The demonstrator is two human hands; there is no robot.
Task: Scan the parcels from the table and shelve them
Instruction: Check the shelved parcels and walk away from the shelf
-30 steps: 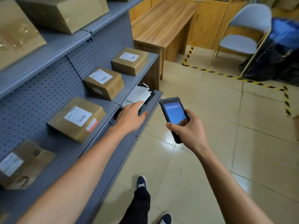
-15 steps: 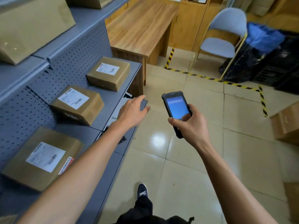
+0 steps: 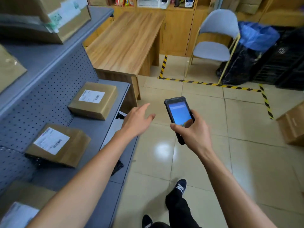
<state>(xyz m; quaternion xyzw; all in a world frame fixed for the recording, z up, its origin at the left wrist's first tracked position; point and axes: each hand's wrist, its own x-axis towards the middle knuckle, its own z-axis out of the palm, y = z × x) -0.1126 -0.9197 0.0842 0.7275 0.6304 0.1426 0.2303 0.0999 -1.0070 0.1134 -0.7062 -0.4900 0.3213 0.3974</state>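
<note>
Your right hand (image 3: 192, 134) grips the scanner (image 3: 178, 116), its long axis pointing up and away, screen toward you; left of it, your left hand (image 3: 137, 120) hangs relaxed and holds nothing.

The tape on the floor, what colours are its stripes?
The tape has yellow and black diagonal stripes, seen in the head view.

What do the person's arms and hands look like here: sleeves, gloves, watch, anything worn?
Both forearms are bare up to the frame edge: no sleeves in view. The left hand and right hand wear no gloves, and no rings, watch or wristband show on either. No markings or tape on the arms. Lower down, dark trousers and dark shoes with white stripes are visible.
</note>
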